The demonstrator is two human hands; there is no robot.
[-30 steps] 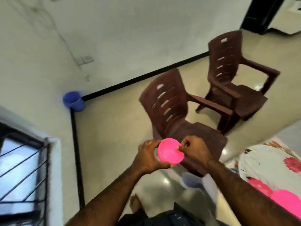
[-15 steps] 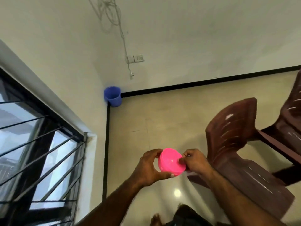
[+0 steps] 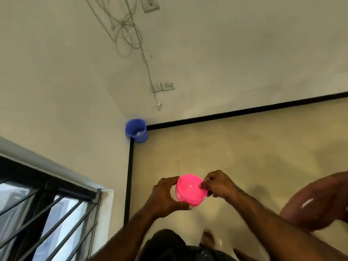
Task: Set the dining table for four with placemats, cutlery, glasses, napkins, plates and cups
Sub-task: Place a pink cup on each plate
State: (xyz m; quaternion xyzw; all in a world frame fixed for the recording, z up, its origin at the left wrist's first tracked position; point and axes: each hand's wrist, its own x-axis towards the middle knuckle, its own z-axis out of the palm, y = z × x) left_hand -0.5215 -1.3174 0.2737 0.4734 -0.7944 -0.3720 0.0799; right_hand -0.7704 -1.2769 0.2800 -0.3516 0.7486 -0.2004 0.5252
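Glossy pink bowl (image 3: pixel 190 190), tilted. Left hand (image 3: pixel 163 194) cups its side, fingers curled; right hand (image 3: pixel 218 185) pinches the rim.

Single view: head-worn wide-angle camera, facing forward and steeply down into a room corner. Both forearms enter from 6 o'clock, close to the lens. Floor (image 3: pixel 235 147) fills 3 to 5 o'clock; walls at 12; barred window (image 3: pixel 43 213) at 8.
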